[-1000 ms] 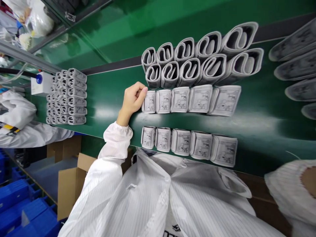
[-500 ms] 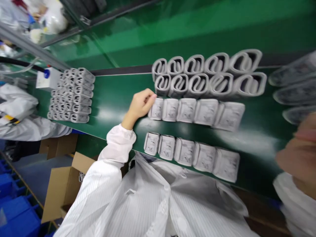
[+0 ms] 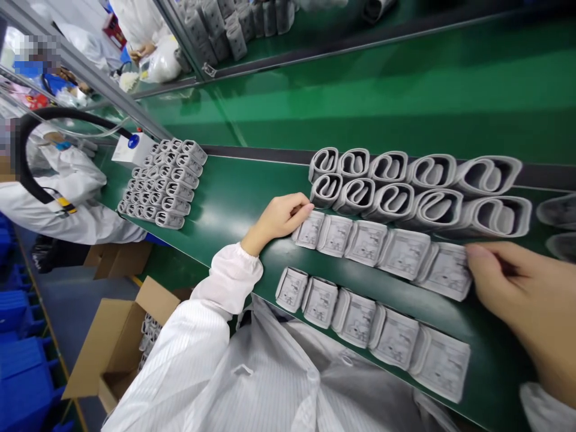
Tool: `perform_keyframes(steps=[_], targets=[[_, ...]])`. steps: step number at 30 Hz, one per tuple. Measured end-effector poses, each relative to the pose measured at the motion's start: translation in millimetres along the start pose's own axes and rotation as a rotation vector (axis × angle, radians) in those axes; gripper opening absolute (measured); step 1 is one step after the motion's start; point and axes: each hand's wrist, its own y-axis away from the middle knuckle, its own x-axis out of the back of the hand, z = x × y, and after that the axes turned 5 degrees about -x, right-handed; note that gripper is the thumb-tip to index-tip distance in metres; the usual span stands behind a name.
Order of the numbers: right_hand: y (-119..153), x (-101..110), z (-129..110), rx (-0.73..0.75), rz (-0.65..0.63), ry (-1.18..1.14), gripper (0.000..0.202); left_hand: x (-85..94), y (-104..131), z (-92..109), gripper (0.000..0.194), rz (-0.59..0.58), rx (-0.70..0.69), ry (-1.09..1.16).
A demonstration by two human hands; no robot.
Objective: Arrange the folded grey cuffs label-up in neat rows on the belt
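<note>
A row of rolled grey blood pressure cuffs (image 3: 366, 242), printed faces up, lies between my two hands. My left hand (image 3: 284, 217) has its fingers curled and presses thumb and fingertips to the row's left end. At the right end, my right hand (image 3: 524, 294) bears on the last cuff (image 3: 445, 270) with its thumb and bent fingers; some fingers are hidden. Behind this row, two rows of rolled cuffs (image 3: 391, 201) stand on edge with their spiral ends up. Nearer my body, another row of printed cuffs (image 3: 353, 318) lies along the bench edge.
Many rolled cuffs (image 3: 164, 183) form a block farther left on the green bench (image 3: 243, 180), beside a white box (image 3: 132, 149). An open carton (image 3: 108, 342) stands below the bench. A co-worker's white sleeve (image 3: 67, 186) shows at left; blurred cuffs (image 3: 558, 211) lie far right.
My right hand has come in from the right edge to the row's right end. My left hand stays at its left end. The camera view has shifted and tilted.
</note>
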Motion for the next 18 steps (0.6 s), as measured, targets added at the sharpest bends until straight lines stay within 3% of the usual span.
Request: perform_keyframes(steps=[8,18], targets=[[3.0,-2.2,2.2,-0.069,-0.043,-0.164,0.011,0.0,0.7,0.5,0.056,-0.057,0.048,-0.038],[7.7,-3.2,9.7,-0.094,-0.061,-0.131,0.016,-0.6,1.9,-0.4,0.056,-0.064,0.025,-0.055]])
